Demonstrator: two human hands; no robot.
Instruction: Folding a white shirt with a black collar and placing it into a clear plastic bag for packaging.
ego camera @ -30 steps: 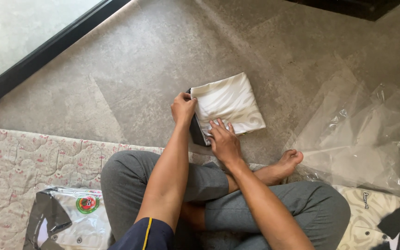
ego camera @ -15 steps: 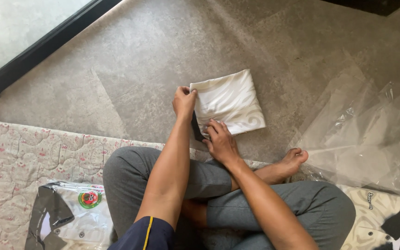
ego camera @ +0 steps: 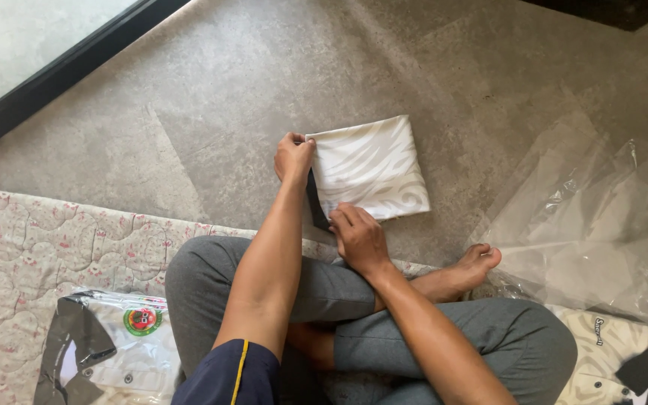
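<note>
A folded white garment (ego camera: 373, 166) with a faint wavy pattern and a dark edge lies on the grey floor in front of my crossed legs. My left hand (ego camera: 294, 156) pinches its upper left corner. My right hand (ego camera: 358, 237) lies with fingers flat on its lower left edge, pressing it down.
Clear plastic bags (ego camera: 601, 225) are spread on the floor at the right. A bagged white and black shirt (ego camera: 106, 345) rests on the quilted floral mat (ego camera: 31, 247) at the lower left. Another white and black garment (ego camera: 616, 352) lies at the lower right. A dark door frame (ego camera: 61, 71) runs along the upper left.
The view has shifted slightly. My left hand has stayed on the garment's upper left corner and my right hand has kept pressing the lower left edge.
</note>
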